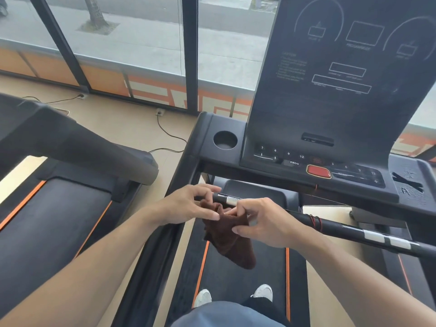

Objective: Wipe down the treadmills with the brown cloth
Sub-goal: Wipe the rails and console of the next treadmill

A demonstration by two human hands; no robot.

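Both hands [188,204] [262,220] pinch brown cloth [231,241] beside handlebar [342,228].

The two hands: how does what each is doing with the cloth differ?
The left hand touches the brown cloth at its top with fingers fairly straight, while the right hand pinches it with curled fingers. The left sits nearer the handlebar's end; the right lies lower, in front of the bar. Both meet at the cloth's bunched top.

— How many treadmills?
— Two: the treadmill I stand on [247,267] and a second treadmill [59,208] left of it.
— Cloths?
— One brown cloth [230,239], between my left hand [188,205] and right hand [264,223].
— Wall sockets?
— Two, I think; they're small.
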